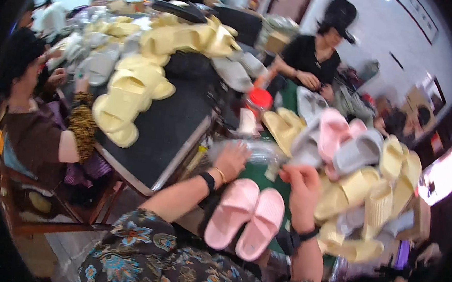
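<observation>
A pair of pink slippers (245, 217) lies side by side in front of me, toes pointing away, at the near edge of the green work surface (254, 175). My left hand (231, 161) rests beyond the left slipper, its fingers stretched out over clear plastic bags (259, 152). Just right of the pair, my right hand (302, 188) is raised with thumb and forefinger pinched together. Whatever those fingertips may hold is too blurred to name. A small pale tag (271, 172) shows close to them, over the green surface.
Yellow slippers (347, 192), grey slippers (359, 151) and pink ones pile up at right. A red-lidded jar (259, 100) stands ahead. More yellow slippers (130, 91) line a black conveyor belt (162, 132). One person (31, 113) sits left; another (311, 56) works across.
</observation>
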Demonstrator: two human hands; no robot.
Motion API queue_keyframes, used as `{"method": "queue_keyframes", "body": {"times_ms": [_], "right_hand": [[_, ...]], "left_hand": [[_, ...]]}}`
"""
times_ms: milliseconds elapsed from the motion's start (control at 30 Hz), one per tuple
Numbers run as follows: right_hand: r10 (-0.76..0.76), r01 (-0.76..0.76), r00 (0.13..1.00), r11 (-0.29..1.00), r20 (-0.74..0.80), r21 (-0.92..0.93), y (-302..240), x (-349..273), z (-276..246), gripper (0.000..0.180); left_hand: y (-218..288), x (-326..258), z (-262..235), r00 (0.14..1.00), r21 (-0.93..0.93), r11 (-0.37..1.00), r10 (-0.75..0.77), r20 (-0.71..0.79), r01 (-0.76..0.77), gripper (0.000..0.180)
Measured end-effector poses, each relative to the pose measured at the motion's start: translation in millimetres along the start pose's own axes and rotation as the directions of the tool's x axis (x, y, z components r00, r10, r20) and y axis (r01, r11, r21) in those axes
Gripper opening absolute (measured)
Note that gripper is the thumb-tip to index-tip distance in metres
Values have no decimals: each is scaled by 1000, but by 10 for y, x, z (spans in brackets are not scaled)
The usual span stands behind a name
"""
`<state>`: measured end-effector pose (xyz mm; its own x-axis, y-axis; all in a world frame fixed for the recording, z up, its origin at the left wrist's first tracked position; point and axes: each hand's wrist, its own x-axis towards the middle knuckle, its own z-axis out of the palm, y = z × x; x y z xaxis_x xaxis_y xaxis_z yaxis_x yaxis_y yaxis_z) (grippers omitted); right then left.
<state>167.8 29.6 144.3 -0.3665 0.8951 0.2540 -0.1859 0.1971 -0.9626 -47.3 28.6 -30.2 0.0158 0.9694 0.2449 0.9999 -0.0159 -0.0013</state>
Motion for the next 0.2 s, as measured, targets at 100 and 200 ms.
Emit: {"method": "queue_keyframes", "body": {"times_ms": [100,200], "right_hand": [[-214,215,958,976,-190,-16,-103,-18,-438,7],[-433,429,901,881,-24,199,-10,294,-714,4]], "left_hand": [[73,73,9,998,-207,976,-63,5,62,46],[-264,70,172,994,-144,984,-108,-17,104,52]]}}
